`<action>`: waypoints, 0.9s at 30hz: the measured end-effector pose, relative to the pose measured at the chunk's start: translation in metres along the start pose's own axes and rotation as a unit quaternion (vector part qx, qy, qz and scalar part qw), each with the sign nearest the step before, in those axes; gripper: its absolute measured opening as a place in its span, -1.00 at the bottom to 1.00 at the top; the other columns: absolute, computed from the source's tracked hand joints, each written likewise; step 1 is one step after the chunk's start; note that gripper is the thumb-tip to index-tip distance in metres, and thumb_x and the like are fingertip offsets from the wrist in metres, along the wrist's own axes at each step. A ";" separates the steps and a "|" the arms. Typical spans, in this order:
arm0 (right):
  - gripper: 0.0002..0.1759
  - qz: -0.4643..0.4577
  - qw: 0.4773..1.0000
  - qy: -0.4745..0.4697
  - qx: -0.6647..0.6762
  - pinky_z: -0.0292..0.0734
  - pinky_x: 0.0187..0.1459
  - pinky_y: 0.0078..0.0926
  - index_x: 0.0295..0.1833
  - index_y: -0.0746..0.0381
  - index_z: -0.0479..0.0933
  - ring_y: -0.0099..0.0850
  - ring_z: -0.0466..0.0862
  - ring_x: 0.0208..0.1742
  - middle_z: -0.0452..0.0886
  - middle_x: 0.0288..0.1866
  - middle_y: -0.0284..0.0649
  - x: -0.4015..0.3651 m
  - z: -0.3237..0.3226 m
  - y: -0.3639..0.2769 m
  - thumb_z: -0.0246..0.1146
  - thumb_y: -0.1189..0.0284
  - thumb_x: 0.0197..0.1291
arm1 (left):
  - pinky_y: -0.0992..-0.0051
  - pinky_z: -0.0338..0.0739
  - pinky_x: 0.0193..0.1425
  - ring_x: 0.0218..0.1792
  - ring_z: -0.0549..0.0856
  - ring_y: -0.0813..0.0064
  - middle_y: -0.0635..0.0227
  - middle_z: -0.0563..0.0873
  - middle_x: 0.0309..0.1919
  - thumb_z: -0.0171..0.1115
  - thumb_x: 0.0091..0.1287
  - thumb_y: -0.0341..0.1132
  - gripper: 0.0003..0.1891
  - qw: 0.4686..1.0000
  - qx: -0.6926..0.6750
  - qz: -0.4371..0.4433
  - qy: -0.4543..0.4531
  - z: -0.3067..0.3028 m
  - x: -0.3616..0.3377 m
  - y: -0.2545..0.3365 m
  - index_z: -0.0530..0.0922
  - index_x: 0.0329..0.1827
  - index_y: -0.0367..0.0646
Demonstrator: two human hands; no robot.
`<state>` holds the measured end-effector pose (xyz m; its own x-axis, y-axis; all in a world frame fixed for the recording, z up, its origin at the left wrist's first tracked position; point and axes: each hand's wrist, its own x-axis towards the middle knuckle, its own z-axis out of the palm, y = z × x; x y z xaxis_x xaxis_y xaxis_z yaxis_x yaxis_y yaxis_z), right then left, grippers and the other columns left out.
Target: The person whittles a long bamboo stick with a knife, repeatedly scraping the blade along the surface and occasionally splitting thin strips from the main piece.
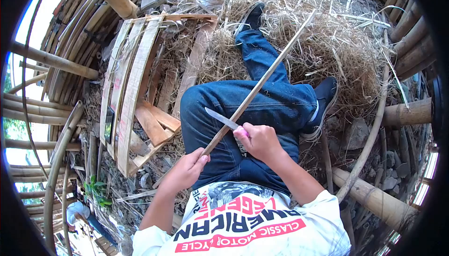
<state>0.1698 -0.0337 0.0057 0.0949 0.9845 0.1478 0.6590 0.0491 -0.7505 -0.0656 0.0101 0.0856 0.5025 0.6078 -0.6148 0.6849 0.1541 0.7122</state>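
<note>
A long, thin bamboo strip (269,72) slants across my lap, from my left hand up past my knee towards the shavings. My left hand (189,170) is closed around its lower end. In my right hand (260,140) is a knife (219,116) with a pink handle, gripped in the fist. Its blade lies across the strip a little above my left hand and points to the left. Beneath both hands are my jeans (234,99), with the legs bent and crossed.
A heap of pale shavings (351,59) spreads around my feet. To the left leans a wooden pallet (135,83) of slats. Thick bamboo poles (374,200) stand at the right, near broken stones (358,132). Another person (79,214) is at the lower left, beyond the poles.
</note>
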 end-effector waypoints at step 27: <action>-0.53 -0.085 0.995 0.041 -0.022 0.51 -0.54 -0.26 -0.52 0.17 0.49 -0.19 0.64 -0.58 0.57 -0.62 -0.16 -0.001 -0.016 0.013 0.27 0.02 0.23 | 0.54 0.33 -0.37 -0.46 0.38 0.68 0.52 0.43 -0.52 0.15 0.45 -0.23 -0.81 0.995 -0.085 -0.004 -0.043 0.002 -0.016 0.010 0.48 -0.19 -0.19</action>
<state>0.1904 -0.0368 0.0057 0.0382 0.9454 0.3237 0.7032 0.2047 -0.6808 -0.0657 -0.0002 0.1018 0.5461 0.5377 -0.6424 0.5930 0.2935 0.7498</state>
